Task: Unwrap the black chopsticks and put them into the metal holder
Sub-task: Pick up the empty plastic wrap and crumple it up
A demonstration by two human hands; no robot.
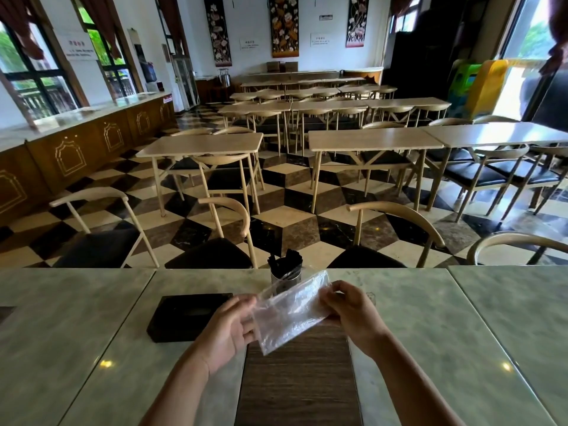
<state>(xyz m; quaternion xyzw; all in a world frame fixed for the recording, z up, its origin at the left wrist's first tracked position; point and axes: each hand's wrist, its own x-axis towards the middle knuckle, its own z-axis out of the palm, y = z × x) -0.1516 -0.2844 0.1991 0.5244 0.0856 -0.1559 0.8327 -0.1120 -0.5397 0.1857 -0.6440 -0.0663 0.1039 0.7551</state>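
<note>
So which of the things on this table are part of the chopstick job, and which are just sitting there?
Part of the job:
- black chopsticks, standing in the holder
- round metal holder
- clear plastic wrapper, held by left hand and right hand

Just lying about:
- flat black rectangular tray
- dark wood-grain panel set in the marble tabletop

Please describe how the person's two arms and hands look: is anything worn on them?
Both forearms are bare as far as the frame shows: no sleeves, gloves, watch or bracelet visible. The left hand and the right hand show no rings on the sides facing the camera. No markings appear on either arm.
</note>
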